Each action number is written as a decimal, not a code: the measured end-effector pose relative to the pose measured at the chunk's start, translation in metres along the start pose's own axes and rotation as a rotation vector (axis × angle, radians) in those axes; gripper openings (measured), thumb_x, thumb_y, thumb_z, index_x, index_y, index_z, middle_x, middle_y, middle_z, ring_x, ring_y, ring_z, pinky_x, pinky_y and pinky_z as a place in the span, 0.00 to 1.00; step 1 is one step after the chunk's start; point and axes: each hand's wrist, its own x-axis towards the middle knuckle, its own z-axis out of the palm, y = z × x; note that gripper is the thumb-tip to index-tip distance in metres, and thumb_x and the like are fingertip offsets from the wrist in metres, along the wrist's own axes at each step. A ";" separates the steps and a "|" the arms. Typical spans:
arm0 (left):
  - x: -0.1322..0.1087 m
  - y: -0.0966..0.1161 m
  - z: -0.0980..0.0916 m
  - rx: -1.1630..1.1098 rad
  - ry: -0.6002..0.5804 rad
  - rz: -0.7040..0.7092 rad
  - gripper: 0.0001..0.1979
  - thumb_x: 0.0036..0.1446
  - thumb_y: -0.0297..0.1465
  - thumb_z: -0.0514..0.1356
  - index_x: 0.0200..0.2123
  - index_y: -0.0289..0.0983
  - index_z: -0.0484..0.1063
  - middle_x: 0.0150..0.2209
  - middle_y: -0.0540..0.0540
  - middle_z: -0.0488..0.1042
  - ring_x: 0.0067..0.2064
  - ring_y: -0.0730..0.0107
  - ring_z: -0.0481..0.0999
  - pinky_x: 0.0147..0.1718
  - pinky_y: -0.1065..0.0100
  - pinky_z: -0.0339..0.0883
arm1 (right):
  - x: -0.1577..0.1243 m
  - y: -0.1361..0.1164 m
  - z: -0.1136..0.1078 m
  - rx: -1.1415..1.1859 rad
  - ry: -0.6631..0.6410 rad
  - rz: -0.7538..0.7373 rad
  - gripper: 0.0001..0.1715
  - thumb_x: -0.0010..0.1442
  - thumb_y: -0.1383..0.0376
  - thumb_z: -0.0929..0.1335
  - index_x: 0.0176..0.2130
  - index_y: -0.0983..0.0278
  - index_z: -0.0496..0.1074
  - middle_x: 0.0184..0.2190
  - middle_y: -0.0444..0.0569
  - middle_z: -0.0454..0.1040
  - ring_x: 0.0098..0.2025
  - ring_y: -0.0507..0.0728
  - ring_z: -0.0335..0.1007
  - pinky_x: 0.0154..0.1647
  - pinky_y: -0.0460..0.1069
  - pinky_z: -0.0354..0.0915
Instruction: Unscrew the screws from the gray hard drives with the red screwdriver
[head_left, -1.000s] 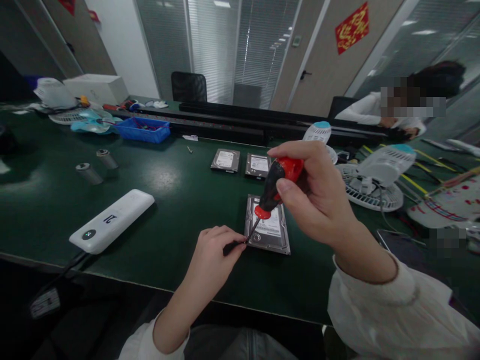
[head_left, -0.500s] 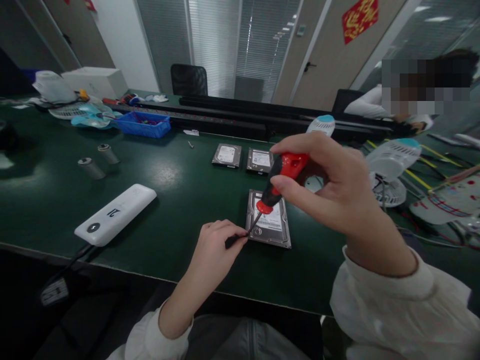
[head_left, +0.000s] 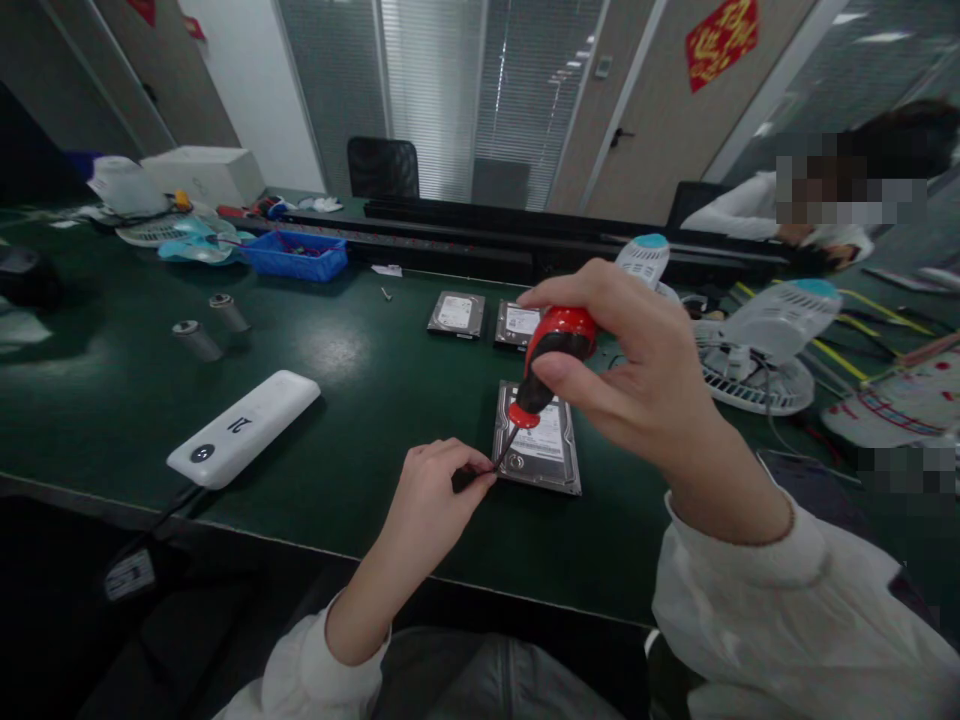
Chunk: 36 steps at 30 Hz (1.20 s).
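Note:
My right hand grips the red and black handle of a screwdriver between thumb and fingers. The screwdriver slants down to the left, its thin shaft ending at the near left corner of a hard drive lying flat on the table. Thumb and forefinger of my left hand are pinched together at that corner, right by the tip; what is between them is hidden. Beyond this drive lie a second hard drive and a third hard drive, the latter partly covered by my right hand.
On the left are a white power bank with a cable and two metal cylinders. A blue bin and a small screw sit farther back. White fans stand to the right. Another person is at the far right.
The screwdriver handle has turned and shifted slightly left with my right hand. My left hand remains pinched at the drive's corner. The view has shifted a little.

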 end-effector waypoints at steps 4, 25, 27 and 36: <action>0.000 -0.001 0.000 -0.004 0.001 0.000 0.04 0.59 0.25 0.67 0.33 0.40 0.78 0.34 0.51 0.80 0.39 0.64 0.79 0.42 0.62 0.68 | -0.001 0.002 -0.004 0.111 -0.017 0.006 0.21 0.70 0.60 0.59 0.57 0.59 0.73 0.50 0.50 0.79 0.52 0.60 0.74 0.54 0.60 0.69; 0.000 -0.002 0.000 -0.023 -0.007 -0.054 0.03 0.58 0.26 0.67 0.32 0.39 0.79 0.33 0.50 0.79 0.38 0.64 0.78 0.42 0.61 0.67 | -0.003 0.000 -0.005 0.090 -0.161 -0.032 0.22 0.70 0.62 0.57 0.60 0.65 0.64 0.53 0.54 0.73 0.53 0.60 0.70 0.52 0.57 0.68; 0.000 -0.002 0.000 -0.018 -0.013 -0.055 0.02 0.58 0.26 0.67 0.34 0.39 0.80 0.34 0.50 0.80 0.39 0.63 0.78 0.42 0.61 0.67 | -0.003 0.001 -0.006 0.108 -0.136 -0.005 0.24 0.69 0.63 0.60 0.62 0.64 0.61 0.55 0.53 0.73 0.51 0.58 0.72 0.50 0.55 0.70; -0.001 -0.004 0.001 -0.029 -0.020 -0.044 0.04 0.59 0.27 0.67 0.38 0.39 0.82 0.36 0.48 0.81 0.41 0.62 0.79 0.42 0.61 0.68 | -0.002 0.003 -0.006 -0.043 -0.149 -0.003 0.22 0.70 0.60 0.60 0.59 0.66 0.66 0.52 0.55 0.76 0.49 0.59 0.73 0.48 0.56 0.70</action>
